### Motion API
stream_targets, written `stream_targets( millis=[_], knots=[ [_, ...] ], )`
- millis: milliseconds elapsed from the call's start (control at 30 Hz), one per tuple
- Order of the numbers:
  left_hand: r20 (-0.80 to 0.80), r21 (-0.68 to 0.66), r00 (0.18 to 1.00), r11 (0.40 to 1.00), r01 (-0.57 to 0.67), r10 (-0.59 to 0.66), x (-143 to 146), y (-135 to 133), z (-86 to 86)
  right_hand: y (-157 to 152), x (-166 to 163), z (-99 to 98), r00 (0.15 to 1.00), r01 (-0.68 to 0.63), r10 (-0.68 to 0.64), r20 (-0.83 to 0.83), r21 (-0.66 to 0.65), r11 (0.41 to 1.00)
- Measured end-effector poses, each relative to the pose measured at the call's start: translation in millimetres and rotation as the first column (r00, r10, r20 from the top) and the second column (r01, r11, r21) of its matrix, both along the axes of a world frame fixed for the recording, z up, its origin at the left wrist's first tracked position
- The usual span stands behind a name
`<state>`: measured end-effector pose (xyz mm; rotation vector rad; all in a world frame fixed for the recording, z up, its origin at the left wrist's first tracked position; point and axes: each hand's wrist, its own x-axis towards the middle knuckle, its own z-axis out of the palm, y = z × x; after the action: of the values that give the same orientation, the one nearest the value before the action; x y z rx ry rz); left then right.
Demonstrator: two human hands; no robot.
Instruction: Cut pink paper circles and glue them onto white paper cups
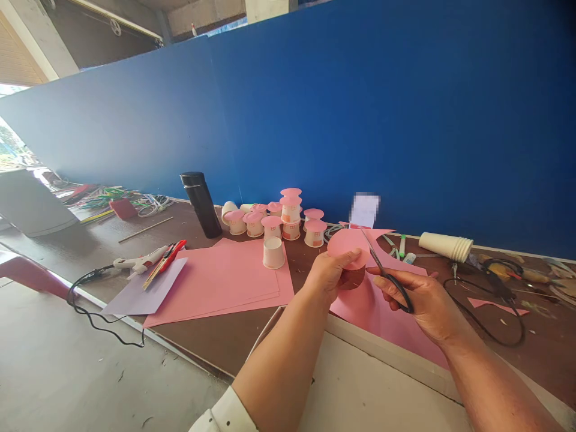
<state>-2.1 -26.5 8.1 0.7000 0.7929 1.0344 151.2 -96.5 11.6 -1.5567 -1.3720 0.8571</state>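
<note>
My left hand (330, 273) pinches a pink paper piece (344, 242) with a rounded outline, thumb on top and fingers beneath. From its far right side a pointed strip of the same paper juts out. My right hand (418, 300) grips black-handled scissors (398, 291), whose blades lie at the right edge of the rounded piece. How far the blades are apart I cannot tell. Below both hands lies a pink sheet (396, 324). Left of them, an upturned white paper cup (273, 253) stands on stacked pink sheets (216, 276).
Several paper cups with pink disc tops (271, 227) stand by the blue panel (382, 108), near a black flask (201, 204). At left lie a glue gun (141, 261) and a red utility knife (168, 261). Stacked cups (445, 246) and a black cable (486, 342) lie right.
</note>
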Motion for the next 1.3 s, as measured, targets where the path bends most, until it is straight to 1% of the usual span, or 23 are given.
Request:
stream_targets(
  millis=[300, 467, 667, 767, 900, 1033, 1200, 1300],
  knots=[
    [0.014, 0.008, 1.0, 1.0, -0.003, 0.003, 0.6, 1.3, -2.8, 0.1, 0.1, -1.7, 1.0, 0.013, -0.013, 0.002, 0.019, 1.0],
    [0.003, 0.002, 1.0, 1.0, -0.02, 0.02, 0.4, 1.6, -2.0, 0.3, 1.0, -2.2, 1.0, -0.009, 0.01, -0.005, 0.014, 1.0],
    [0.013, 0.0, 1.0, 1.0, -0.029, 0.029, -0.1, 1.0, -0.2, -5.7, -9.0, 2.5, 0.998, 0.055, -0.055, -0.005, 0.086, 0.995],
    [0.029, -0.01, 0.999, 0.999, -0.03, 0.03, 0.1, 1.4, -0.2, -5.9, -10.1, 3.4, 0.998, 0.061, -0.061, -0.004, 0.089, 0.994],
    [0.024, -0.019, 0.999, 0.999, -0.042, 0.042, 0.1, 1.7, -0.3, -4.4, -8.1, 3.1, 0.999, 0.036, -0.037, 0.01, 0.057, 0.998],
    [0.028, -0.018, 0.999, 0.999, -0.032, 0.032, -0.3, 2.0, -1.6, -4.7, -8.3, 2.9, 0.999, 0.052, -0.05, -0.014, 0.092, 0.994],
    [0.034, -0.021, 0.999, 0.999, -0.041, 0.042, -0.4, 2.2, -2.6, -2.6, -3.9, 1.1, 1.0, 0.005, -0.004, -0.013, 0.052, 0.999],
    [0.023, -0.028, 0.998, 0.998, -0.049, 0.05, -0.3, 2.2, -1.6, -0.3, 0.9, -1.6, 1.0, -0.015, 0.015, -0.006, 0.051, 0.999]
  ],
)
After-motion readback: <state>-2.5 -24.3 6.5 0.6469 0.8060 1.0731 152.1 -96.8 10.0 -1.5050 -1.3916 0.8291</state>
